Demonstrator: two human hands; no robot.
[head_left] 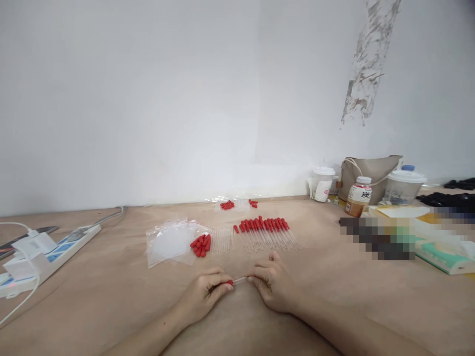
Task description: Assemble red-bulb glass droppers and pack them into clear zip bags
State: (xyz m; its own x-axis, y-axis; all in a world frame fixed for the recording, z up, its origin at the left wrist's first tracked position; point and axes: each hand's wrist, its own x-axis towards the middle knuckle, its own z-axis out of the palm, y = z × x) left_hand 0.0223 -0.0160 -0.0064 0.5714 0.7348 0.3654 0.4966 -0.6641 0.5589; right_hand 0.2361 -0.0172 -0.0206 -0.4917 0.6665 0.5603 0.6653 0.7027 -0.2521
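Left hand [208, 294]: thumb and forefinger pinched on a red bulb [230, 282], mostly hidden by the fingertips. Right hand [272, 282]: thumb and forefinger closed on the clear tube [240, 280] near its right end; other fingers curled in. The piece lies in the gap between the two sets of fingertips, low over the near part of the table [148, 316]. Risks, as judged: a push off the tube's line could bend or snap it, being so slender; a loose pinch on the right could let it slide through the fingers; squeezing the bulb hard might pinch its mouth and leave the tube badly seated. How deep it sits, cannot tell. A forward swing of the right fingers could knock the row of bulbed tubes [265, 230] just beyond them; the left are nearer the loose red bulbs [201, 245] and bare tubes [221, 241], which could roll if brushed. Long axis runs crosswise, left fingertips to right, tilted slightly away at the right; bulb end left, thin end pointing right.
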